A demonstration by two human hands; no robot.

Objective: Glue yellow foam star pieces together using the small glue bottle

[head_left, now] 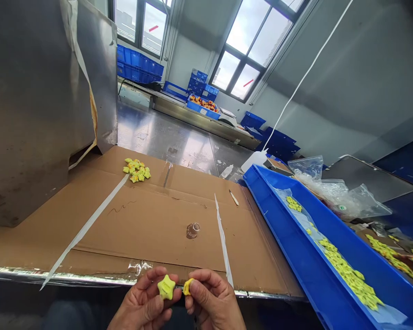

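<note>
Landmark = cardboard sheet (151,220) on your table (189,144). Left to right:

Metal box (48,114) stands over the sheet's left end. White strip (86,229) runs slantwise across the sheet's left part. Pile of yellow-green stars (137,170) sits near the sheet's far edge, well apart from your hands.

Your left hand (143,302), at the sheet's near edge, pinches a yellow-green star (166,288) between thumb and fingers. Broad face is toward you, short groove across it. Roughly equal points, so no real long axis.

Your right hand (215,300), also at the near edge, has thumb and fingers closed on a small yellow piece (187,287). It shows almost edge-on, long axis near upright, top leaning right.

Key relation: yellow piece is just right of the star, about level, narrow gap, with left fingertips between. Can't tell if the piece touches those fingertips. Right hand is nearer the piece, left nearer the star.

Small clear cup (192,230): on the sheet, beyond your hands. Slim knife-like tool (233,197): toward the sheet's far right. Blue tray (282,229) runs along the sheet's right side, holding many yellow-green pieces (350,275) on a pale liner. Clear plastic bags (357,197): right of the sheet, past the tray.
</note>
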